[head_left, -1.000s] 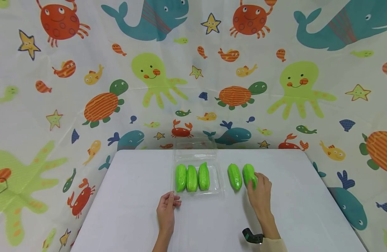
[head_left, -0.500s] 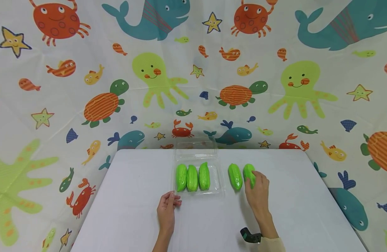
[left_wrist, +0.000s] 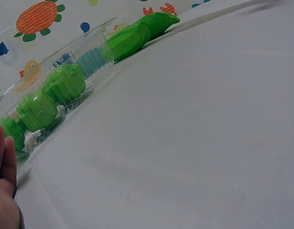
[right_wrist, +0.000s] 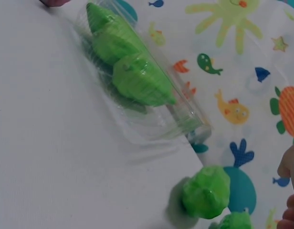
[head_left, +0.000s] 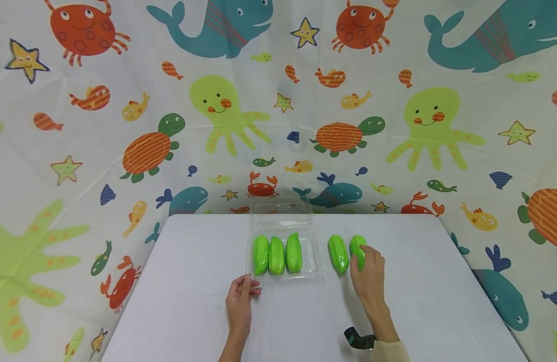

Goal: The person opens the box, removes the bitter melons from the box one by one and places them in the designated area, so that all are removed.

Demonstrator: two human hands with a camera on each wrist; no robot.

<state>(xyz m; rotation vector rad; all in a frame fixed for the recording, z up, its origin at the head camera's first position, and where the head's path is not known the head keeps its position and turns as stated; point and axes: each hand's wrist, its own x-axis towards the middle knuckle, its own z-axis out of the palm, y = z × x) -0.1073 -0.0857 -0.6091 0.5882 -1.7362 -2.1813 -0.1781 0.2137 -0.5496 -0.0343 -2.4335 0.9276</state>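
Observation:
Three green, ribbed, cucumber-shaped vegetables (head_left: 276, 256) lie side by side in a clear plastic box (head_left: 311, 261) with its lid flipped back. My left hand (head_left: 240, 301) rests at the box's front left corner, fingers loosely bent; in the left wrist view its fingers (left_wrist: 8, 164) show beside the box end. Two more such vegetables lie right of the box, a nearer one (head_left: 338, 254) and a farther right one (head_left: 357, 246). Over the latter hovers my right hand (head_left: 369, 274), thumb and fingers spread; in the right wrist view a gap shows between its fingers (right_wrist: 292, 212) and that vegetable (right_wrist: 235, 221).
All of it lies on a white table (head_left: 192, 261). Behind the table's far edge hangs a white cloth (head_left: 287, 181) printed with sea animals. A black device (head_left: 359, 339) is strapped at the right wrist.
My right hand has shifted slightly left over the rightmost vegetable. The left hand, the box and the vegetables keep their places.

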